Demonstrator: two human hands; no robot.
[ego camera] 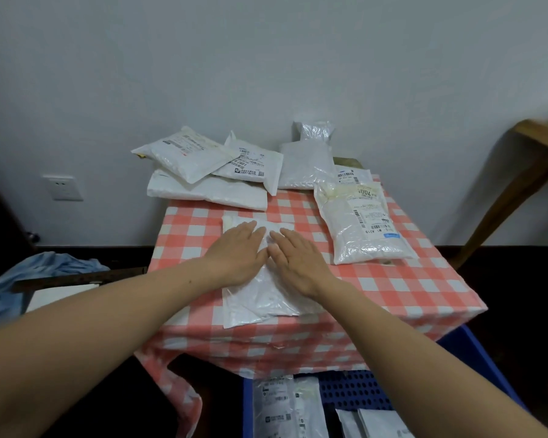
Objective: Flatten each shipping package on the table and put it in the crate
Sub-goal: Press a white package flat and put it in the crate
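A white plastic shipping package [260, 298] lies flat in the middle of the table with the red-and-white checked cloth [393, 289]. My left hand [238, 254] and my right hand [298, 260] press on it side by side, palms down, fingers straight. More white packages lie at the back: a stack at the back left [203, 172], one at the back middle [307, 165] and a labelled one on the right [361, 222]. Below the table's front edge stands a blue crate [355, 390] with several flat packages [285, 406] inside.
A white wall with a socket [63, 188] rises behind the table. Blue cloth [29, 276] and a white board [60, 295] lie at the left. A wooden furniture leg [519, 184] stands at the right. The floor around is dark.
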